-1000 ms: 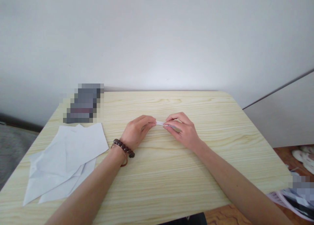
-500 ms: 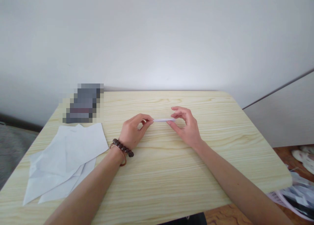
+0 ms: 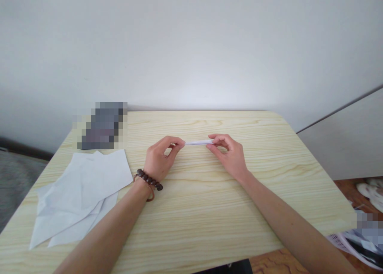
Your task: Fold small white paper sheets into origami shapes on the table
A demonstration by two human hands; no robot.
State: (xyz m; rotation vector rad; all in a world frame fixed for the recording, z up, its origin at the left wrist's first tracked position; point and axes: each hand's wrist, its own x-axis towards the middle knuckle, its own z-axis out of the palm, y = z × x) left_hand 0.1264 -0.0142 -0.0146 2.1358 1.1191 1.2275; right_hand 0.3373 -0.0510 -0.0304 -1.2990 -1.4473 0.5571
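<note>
Between my two hands a thin, narrow strip of folded or rolled white paper (image 3: 197, 142) stretches level above the table. My left hand (image 3: 161, 156), with dark beads and a copper-coloured bangle at its wrist, pinches the strip's left end between thumb and fingertips. At the other end, my right hand (image 3: 229, 154) is closed on the paper with thumb below and fingers above. Whether the strip touches the tabletop, I cannot tell.
Several white paper sheets (image 3: 80, 186) overlap on the left of the wood-grain table (image 3: 191, 226). Behind them lies a dark, pixelated flat object (image 3: 103, 126). A white wall (image 3: 191, 46) borders the far edge. A pink basket (image 3: 339, 242) stands on the floor at lower right.
The right fingers have come down onto the paper strip's right end, where they were raised off it before. The strip has shifted slightly up in view; its visible length is a little longer.
</note>
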